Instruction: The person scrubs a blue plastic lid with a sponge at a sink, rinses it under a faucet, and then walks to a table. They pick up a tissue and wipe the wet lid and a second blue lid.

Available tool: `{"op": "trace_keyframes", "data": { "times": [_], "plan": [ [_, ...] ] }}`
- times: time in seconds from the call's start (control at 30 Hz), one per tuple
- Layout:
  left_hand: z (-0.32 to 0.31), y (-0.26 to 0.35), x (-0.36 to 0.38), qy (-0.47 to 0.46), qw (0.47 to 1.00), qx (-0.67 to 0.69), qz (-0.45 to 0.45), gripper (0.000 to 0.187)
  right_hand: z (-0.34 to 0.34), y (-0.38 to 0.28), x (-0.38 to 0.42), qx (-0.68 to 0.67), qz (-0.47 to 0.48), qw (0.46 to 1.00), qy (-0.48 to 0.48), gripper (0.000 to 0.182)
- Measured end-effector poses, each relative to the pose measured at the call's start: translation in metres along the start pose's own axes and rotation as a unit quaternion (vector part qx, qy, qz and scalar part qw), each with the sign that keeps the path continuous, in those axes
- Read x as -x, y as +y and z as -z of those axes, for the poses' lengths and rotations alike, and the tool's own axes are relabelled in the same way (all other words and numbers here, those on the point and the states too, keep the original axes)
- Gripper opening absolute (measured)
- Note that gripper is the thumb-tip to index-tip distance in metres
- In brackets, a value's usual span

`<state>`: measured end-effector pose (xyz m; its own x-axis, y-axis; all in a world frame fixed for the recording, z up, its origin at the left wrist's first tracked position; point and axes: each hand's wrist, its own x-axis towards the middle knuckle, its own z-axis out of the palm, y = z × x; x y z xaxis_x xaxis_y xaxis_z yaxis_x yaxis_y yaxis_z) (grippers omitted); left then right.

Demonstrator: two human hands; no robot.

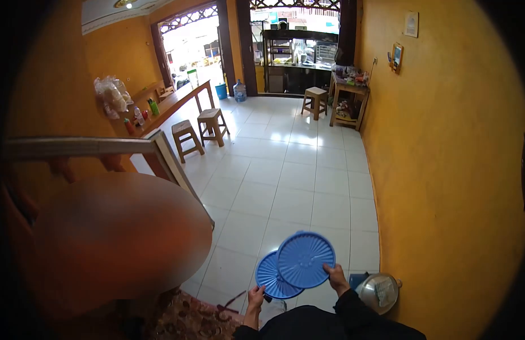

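Two round blue plastic lids with ribs fanning out from the middle are held out low in front of my body. My right hand (336, 278) grips the right edge of the upper lid (306, 258), fingers closed on its rim. Behind and to the left, the other lid (269, 275) is partly covered by the first, and my left hand (255, 298) pinches its lower left rim. Both sleeves are dark. A large silver metal pot (381, 289) with something pale on top stands on the floor by the wall, right of my right hand.
White floor tiles (285, 192) stretch ahead, beside a yellow wall (443, 158) on the right. A railing (81, 147) and a large blurred orange patch fill the left. Wooden stools (214, 126), a counter (177, 101), a side table (351, 93) and a display case (301, 71) stand farther off.
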<state>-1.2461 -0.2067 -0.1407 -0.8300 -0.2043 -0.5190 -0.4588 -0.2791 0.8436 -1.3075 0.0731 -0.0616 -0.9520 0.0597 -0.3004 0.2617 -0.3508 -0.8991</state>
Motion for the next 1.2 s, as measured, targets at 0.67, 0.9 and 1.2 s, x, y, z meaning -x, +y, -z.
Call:
{"op": "trace_keyframes", "data": {
  "times": [0.67, 0.9, 1.2],
  "plan": [
    [-0.165, 0.261, -0.329, -0.281, 0.93, -0.236, -0.004, 0.035, -0.071, -0.051, -0.303, -0.192, -0.078, 0.976, 0.069, 0.041],
    [-0.139, 0.358, -0.415, -0.075, 0.99, -0.118, -0.008, 0.033, -0.124, -0.157, -0.511, 0.079, -0.008, 0.995, 0.064, 0.024],
    [-0.066, 0.312, -0.5, 0.157, 0.974, -0.049, 0.153, 0.02, -0.219, -0.515, -0.647, 0.137, 0.609, 0.754, 0.202, 0.043]
  ]
}}
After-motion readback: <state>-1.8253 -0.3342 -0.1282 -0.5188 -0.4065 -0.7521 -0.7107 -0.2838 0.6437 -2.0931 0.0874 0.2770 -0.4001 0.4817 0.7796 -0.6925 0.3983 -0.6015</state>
